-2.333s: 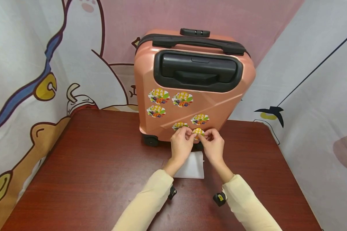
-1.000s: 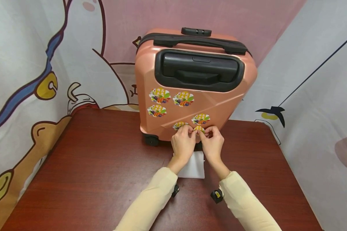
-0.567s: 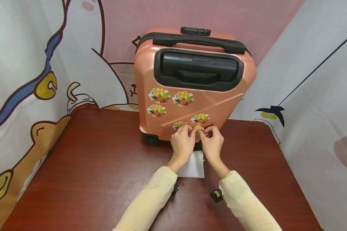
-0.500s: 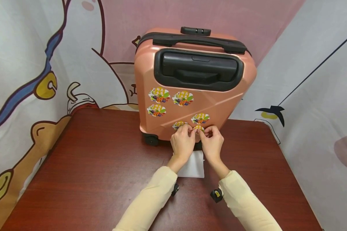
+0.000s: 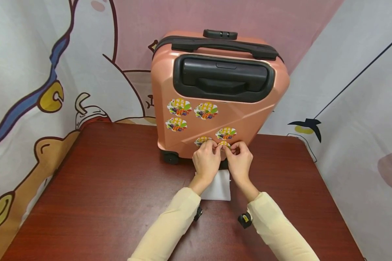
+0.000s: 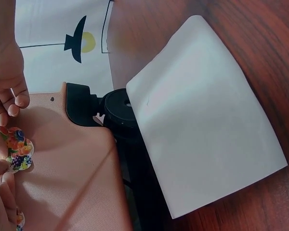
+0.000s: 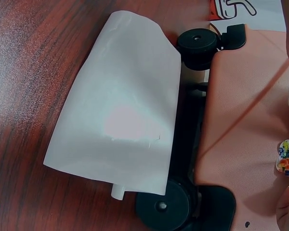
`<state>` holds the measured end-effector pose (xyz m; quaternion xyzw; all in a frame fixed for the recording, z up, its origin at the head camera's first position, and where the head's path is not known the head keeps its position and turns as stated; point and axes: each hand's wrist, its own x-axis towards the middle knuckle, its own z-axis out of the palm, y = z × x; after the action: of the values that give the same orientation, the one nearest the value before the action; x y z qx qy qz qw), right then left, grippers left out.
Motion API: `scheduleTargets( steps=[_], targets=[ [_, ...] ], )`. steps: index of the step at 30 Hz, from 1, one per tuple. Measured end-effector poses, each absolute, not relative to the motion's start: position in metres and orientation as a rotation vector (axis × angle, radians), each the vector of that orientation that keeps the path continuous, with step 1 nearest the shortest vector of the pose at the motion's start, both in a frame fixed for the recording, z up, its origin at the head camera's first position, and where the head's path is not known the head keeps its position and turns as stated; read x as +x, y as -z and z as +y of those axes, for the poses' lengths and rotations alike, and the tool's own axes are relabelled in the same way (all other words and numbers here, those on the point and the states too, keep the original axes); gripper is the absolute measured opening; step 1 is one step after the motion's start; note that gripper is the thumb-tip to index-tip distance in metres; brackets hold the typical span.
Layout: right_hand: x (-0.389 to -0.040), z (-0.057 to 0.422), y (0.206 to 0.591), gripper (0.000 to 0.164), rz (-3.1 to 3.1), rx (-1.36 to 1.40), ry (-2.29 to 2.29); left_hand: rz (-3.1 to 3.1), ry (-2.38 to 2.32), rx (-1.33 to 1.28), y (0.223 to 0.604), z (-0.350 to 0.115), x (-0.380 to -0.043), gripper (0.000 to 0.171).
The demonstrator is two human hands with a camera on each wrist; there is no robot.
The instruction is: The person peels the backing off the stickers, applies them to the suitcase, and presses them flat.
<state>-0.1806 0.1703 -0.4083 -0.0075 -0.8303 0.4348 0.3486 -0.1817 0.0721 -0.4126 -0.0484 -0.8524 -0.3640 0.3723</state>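
Note:
A salmon-pink suitcase [image 5: 241, 114] stands upright on the table, its shell dotted with several fruit-print stickers, such as one at upper left [image 5: 179, 107]. Low on its front, another round fruit sticker [image 5: 224, 144] sits between my two hands, its lower part covered by thumbs. My left hand [image 5: 206, 161] pinches the left edge with thumb and curled fingers, while my right hand [image 5: 240, 163] pinches the right edge. In the left wrist view the sticker [image 6: 21, 154] lies close against the shell; the right wrist view shows its printed half [image 7: 288, 158] near the frame's edge.
White backing paper [image 5: 220, 186] lies on the dark red-brown table [image 5: 117, 203] beneath my wrists, close to the suitcase's black wheels [image 7: 164, 204]. A cartoon-print cloth [image 5: 346, 90] hangs behind and along both sides.
Since the oldest frame both hands have moved slightly up with the sticker, just under the sticker above it. Over the last second the hands have stayed almost still.

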Motion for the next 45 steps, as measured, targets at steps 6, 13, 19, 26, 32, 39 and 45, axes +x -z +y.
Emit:
scheduleTargets(
  steps=[6,13,19,26,32,39,45],
  targets=[
    [-0.18,0.171,0.407,0.024,-2.157,-0.021,-1.122,-2.18,0.917,-0.123,0.411,0.071,-0.181,0.016],
    [-0.179,0.172,0.405,0.022,-2.15,-0.017,-1.146,-2.176,0.927,-0.116,0.412,0.069,-0.181,0.015],
    [-0.178,0.175,0.404,0.023,-2.147,-0.026,-1.161,-2.174,0.931,-0.106,0.414,0.066,-0.182,0.013],
    [-0.177,0.18,0.405,0.021,-2.151,-0.047,-1.153,-2.184,0.935,-0.09,0.415,0.06,-0.18,0.014],
    [-0.177,0.188,0.407,0.018,-2.158,-0.058,-1.177,-2.197,1.006,-0.146,0.418,0.053,-0.178,0.014],
    [-0.173,0.194,0.409,0.014,-2.182,-0.017,-1.296,-2.273,1.426,-0.403,0.423,0.041,-0.177,0.006],
    [-0.17,0.194,0.41,0.009,-2.238,0.045,-1.492,-2.342,1.695,-0.515,0.427,0.033,-0.177,0.021]
  ],
)
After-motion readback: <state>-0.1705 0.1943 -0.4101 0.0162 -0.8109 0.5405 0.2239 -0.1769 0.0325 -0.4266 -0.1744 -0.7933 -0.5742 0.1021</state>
